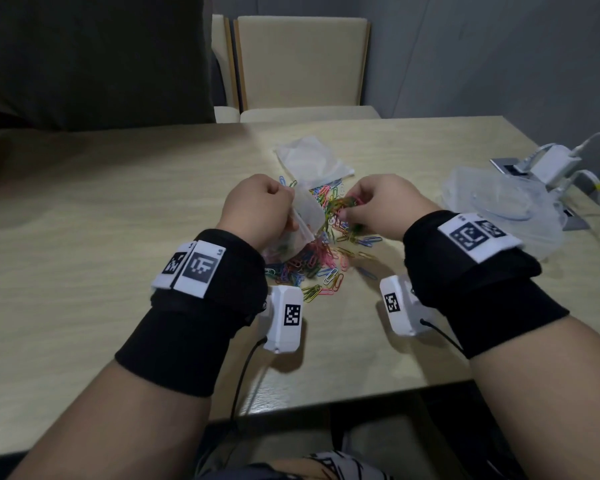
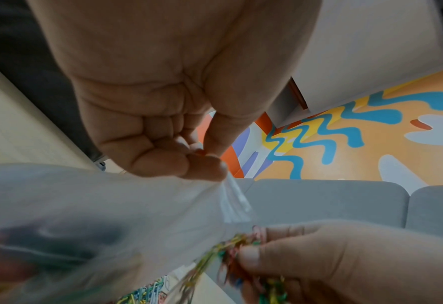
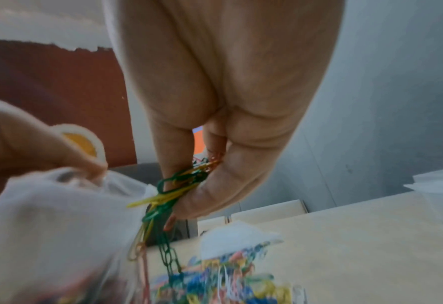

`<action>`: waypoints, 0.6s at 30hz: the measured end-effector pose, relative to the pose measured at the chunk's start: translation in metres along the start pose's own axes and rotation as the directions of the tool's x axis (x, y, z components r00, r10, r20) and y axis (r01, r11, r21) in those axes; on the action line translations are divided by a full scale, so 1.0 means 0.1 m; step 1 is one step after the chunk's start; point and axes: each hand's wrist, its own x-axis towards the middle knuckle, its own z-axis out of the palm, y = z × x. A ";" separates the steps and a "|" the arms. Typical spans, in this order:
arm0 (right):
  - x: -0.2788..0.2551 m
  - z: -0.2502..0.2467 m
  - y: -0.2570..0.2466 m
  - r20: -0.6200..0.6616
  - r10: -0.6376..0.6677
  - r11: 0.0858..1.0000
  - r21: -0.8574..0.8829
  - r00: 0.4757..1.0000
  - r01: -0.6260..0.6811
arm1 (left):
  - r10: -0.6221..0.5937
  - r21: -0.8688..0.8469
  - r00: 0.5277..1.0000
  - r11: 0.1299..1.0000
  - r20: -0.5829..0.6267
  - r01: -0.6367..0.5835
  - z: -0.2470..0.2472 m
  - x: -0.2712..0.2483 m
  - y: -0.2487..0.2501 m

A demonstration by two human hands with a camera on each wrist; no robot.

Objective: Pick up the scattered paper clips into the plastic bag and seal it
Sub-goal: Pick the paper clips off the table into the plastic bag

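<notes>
My left hand (image 1: 257,206) pinches the rim of a clear plastic bag (image 1: 303,220) and holds it up above the table; coloured clips show through its lower part. In the left wrist view the thumb and fingers (image 2: 204,164) grip the bag's zip strip (image 2: 234,203). My right hand (image 1: 378,202) grips a tangled bunch of coloured paper clips (image 1: 343,206) just right of the bag's mouth; in the right wrist view the bunch (image 3: 179,185) dangles from my fingers beside the bag (image 3: 59,216). More paper clips (image 1: 312,268) lie scattered on the table under both hands.
A flat white bag (image 1: 312,161) lies beyond the clips. Crumpled clear plastic (image 1: 506,209) sits at the right, next to a white charger with cables (image 1: 555,164). A beige chair (image 1: 302,64) stands behind the wooden table (image 1: 118,202). The table's near edge runs under my forearms.
</notes>
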 end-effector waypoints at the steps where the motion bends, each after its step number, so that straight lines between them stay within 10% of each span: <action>1: 0.01 -0.04 -0.01 -0.013 -0.002 0.997 0.078 1.000 0.003 | -0.001 -0.001 1.000 1.000 0.003 0.001 0.00 0.00 0.00; 6: -0.03 -0.19 -0.15 0.019 -0.073 0.930 0.362 0.997 0.061 | -0.005 -0.009 1.000 1.000 0.006 0.005 0.03 0.00 0.01; 18: -0.10 0.00 -0.52 0.137 -0.097 0.994 -0.026 0.986 0.102 | -0.027 -0.027 0.999 0.999 0.042 0.029 0.05 -0.10 0.08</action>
